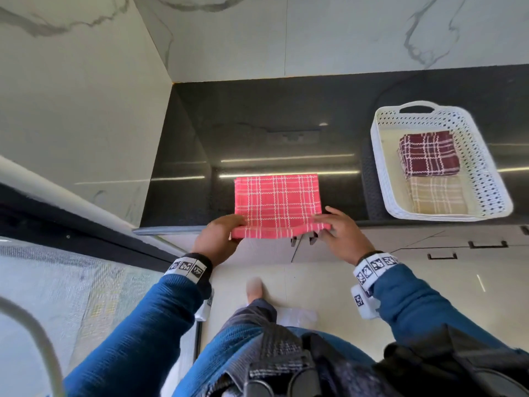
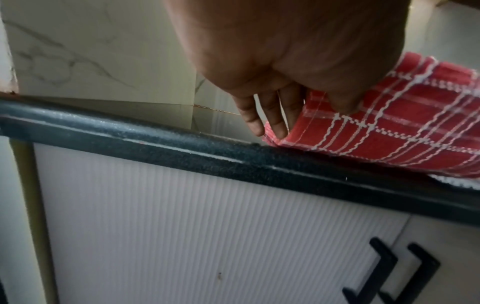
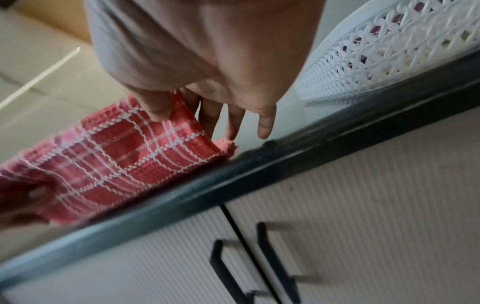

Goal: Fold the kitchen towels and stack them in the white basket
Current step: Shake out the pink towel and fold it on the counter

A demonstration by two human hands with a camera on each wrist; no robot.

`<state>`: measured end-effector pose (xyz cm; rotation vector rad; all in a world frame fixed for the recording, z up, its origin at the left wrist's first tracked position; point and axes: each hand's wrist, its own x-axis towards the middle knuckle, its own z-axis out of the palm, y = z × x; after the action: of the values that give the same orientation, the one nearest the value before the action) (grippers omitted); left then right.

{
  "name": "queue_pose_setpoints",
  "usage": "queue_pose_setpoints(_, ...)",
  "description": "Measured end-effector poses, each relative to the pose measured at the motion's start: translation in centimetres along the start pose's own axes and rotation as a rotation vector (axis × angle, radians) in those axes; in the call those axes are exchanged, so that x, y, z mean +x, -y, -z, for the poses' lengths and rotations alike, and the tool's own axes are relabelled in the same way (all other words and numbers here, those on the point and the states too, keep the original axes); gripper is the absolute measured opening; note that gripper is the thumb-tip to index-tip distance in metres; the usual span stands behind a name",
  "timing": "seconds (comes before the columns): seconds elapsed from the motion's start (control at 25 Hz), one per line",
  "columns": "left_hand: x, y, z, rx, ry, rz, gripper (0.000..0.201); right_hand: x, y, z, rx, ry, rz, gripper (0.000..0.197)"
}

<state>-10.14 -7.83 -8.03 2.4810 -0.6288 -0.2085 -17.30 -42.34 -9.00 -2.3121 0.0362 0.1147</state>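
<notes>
A red-and-white checked kitchen towel [image 1: 276, 200] lies folded on the dark counter, its near edge lifted off the counter's front edge. My left hand [image 1: 221, 239] pinches the towel's near left corner [image 2: 324, 123] between thumb and fingers. My right hand [image 1: 340, 233] pinches the near right corner [image 3: 187, 127], thumb on top, with the other fingers stretched out. The white basket [image 1: 383, 179] stands at the right on the counter. In it a folded maroon checked towel [image 1: 428, 153] lies beside a folded beige checked towel [image 1: 438, 196].
The black counter [image 1: 257, 133] runs into a marble-tiled corner at the left and back. Below its front edge [image 2: 182, 152] are white ribbed cabinet doors with black handles [image 3: 275, 265]. A grey surface lies low at the left.
</notes>
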Motion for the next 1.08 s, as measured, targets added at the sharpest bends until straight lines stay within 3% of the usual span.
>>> queue_pose_setpoints(0.08, 0.5, -1.0, 1.1, -0.133, -0.029, 0.15, 0.017, 0.5, 2.0, 1.2, 0.225, -0.042, -0.103, 0.019)
queue_pose_setpoints(0.16, 1.9, -2.0, 2.0, -0.259, -0.096, 0.273, 0.021, 1.8, 3.6, 1.9, 0.296, -0.082, -0.106, 0.023)
queue_pose_setpoints(0.28, 4.3, -2.8, 1.9, -0.257, -0.161, 0.377, 0.025, 4.8, 4.6, 1.7, 0.203, -0.099, -0.178, 0.023)
queue_pose_setpoints(0.44, 7.1, -3.2, 0.7, -0.105, -0.106, 0.546, 0.024, 8.4, 4.4, 0.1, -0.016, -0.15, -0.374, 0.029)
queue_pose_setpoints(0.56, 7.7, -3.4, 0.0, 0.046, -0.1, 0.532, 0.024, 9.2, 4.5, -0.8, -0.177, -0.203, -0.468, 0.025)
queue_pose_setpoints(0.76, 8.4, -3.2, -0.3, 0.114, -0.102, 0.472, 0.027, 9.8, 4.8, -1.8, -0.351, -0.242, -0.457, 0.026)
queue_pose_setpoints(0.96, 9.4, -3.2, -0.2, 0.229, -0.046, 0.482, 0.022, 10.0, 4.9, -2.4, -0.388, -0.252, -0.467, 0.024)
queue_pose_setpoints(1.08, 9.8, -3.4, 0.0, 0.117, -0.086, 0.604, 0.021, 9.6, 5.2, -2.2, -0.259, -0.339, -0.498, 0.019)
